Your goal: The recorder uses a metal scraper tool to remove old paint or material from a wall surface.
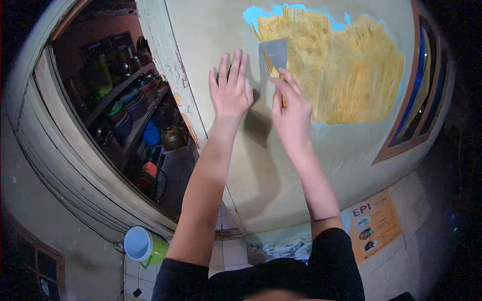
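Note:
My right hand [292,107] grips a broad, flat grey scraper [276,56] with yellow-ochre coating on it. The blade lies at the left side of a yellow-ochre patch [357,75] on the pale wall [222,22]. Light blue [253,15] shows along the patch's top, right and lower edges. My left hand [230,88] rests on the wall to the left of the scraper, fingers spread and pointing up, holding nothing. The scraper's handle is mostly hidden by my right fingers.
A worn white door frame [165,49] borders an opening with crowded shelves [124,94] at left. Below stand a green bucket [158,248] with a pale blue inside and an orange printed poster [376,229]. A wood-framed window [418,98] is at right. Cables run along the lower left wall.

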A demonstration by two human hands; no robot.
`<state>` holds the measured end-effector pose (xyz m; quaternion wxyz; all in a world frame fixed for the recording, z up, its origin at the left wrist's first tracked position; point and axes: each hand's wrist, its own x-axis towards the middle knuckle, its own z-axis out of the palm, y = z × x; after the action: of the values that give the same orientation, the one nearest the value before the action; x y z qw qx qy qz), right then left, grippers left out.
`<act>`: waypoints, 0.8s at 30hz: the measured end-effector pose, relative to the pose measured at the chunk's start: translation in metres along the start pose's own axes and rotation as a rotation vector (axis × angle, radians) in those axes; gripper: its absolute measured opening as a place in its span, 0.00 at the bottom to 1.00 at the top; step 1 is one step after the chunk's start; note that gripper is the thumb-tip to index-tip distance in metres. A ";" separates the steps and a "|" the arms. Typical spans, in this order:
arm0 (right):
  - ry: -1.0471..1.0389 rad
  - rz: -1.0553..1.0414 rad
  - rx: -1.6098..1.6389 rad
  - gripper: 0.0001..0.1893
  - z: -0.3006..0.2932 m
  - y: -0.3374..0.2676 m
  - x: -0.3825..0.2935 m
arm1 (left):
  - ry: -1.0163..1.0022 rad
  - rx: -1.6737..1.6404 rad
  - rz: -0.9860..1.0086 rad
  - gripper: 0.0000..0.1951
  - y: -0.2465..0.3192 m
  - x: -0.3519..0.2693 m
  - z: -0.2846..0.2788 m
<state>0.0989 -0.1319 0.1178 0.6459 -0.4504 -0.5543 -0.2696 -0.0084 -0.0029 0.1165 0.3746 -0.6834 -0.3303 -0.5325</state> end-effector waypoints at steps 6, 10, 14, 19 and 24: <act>0.021 -0.030 -0.011 0.11 0.007 0.010 0.004 | 0.002 0.010 0.009 0.31 0.001 0.002 0.000; 0.040 -0.058 -0.035 0.11 0.006 0.002 0.002 | -0.009 0.007 -0.003 0.31 0.001 0.001 0.000; 0.051 -0.040 -0.018 0.10 0.006 0.005 0.012 | -0.008 0.017 -0.001 0.31 0.002 -0.001 0.002; 0.041 -0.043 -0.014 0.10 0.004 -0.005 0.014 | -0.003 0.035 0.005 0.31 -0.003 0.000 0.000; 0.079 -0.057 -0.049 0.10 0.008 -0.002 0.038 | -0.016 0.050 0.008 0.32 0.000 0.000 0.001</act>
<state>0.1029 -0.1198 0.1546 0.6482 -0.4392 -0.5341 -0.3189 -0.0073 -0.0019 0.1165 0.3911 -0.6795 -0.3437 -0.5169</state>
